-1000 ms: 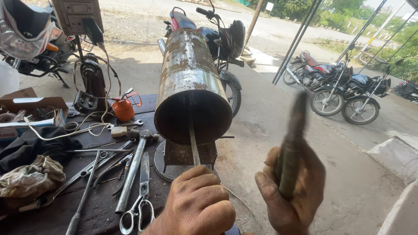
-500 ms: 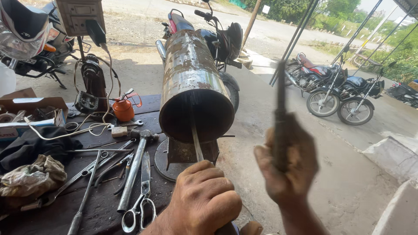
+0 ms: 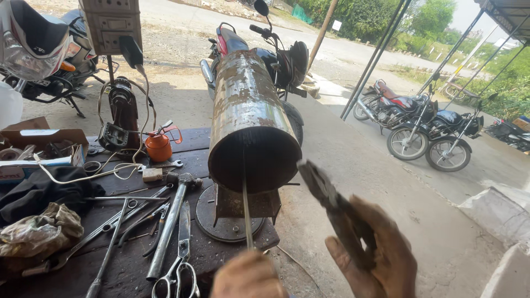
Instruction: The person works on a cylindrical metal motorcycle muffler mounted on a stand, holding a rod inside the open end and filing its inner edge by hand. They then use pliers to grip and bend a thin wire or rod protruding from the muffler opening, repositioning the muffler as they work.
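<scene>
Rusty pliers (image 3: 331, 212) gripped in right hand (image 3: 375, 259) point up-left; left hand (image 3: 248, 276) holds upright rod (image 3: 246, 215)

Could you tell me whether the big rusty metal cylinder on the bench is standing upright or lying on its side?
Lying on its side: the metal cylinder rests horizontally on a small stand, its dark open end facing the camera.

**Open-air workshop beside a sunlit road**

Dark wooden workbench (image 3: 193, 144) at lower left, worn and stained. Pale concrete floor (image 3: 353, 165) across the centre, shaded under a roof edge at upper right. Slanted metal poles (image 3: 375, 58) right of centre. Parked motorcycles (image 3: 422, 124) at right (another in the upper left corner). Bright daylight on the road (image 3: 182, 22) and green trees (image 3: 381, 16) along the top.
</scene>
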